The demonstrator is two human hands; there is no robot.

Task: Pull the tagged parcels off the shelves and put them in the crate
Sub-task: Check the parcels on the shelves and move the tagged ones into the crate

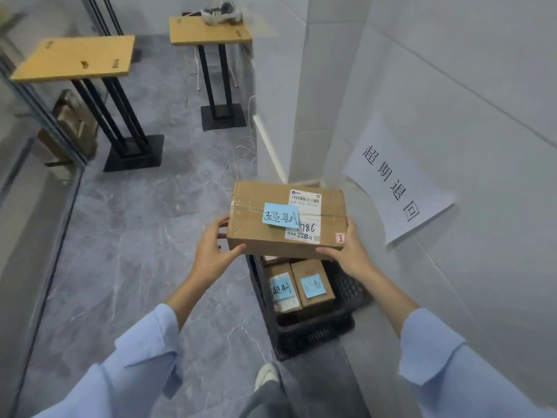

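Note:
I hold a brown cardboard parcel (313, 218) with a blue sticky tag (281, 219) and a white shipping label above the black plastic crate (313, 333). My left hand (212, 250) grips its left end, thumb under the near edge. My right hand (349, 251) grips its right end. Inside the crate lie two smaller brown parcels (313, 285), each with a blue tag. The far part of the crate is hidden behind the held parcel.
The crate stands on the grey marble floor against a white wall with a paper sign (398, 182). Two wooden-topped stands (75, 58) on black legs are at the back left. A glass partition (39, 176) runs along the left. My shoe (266, 377) is near the crate.

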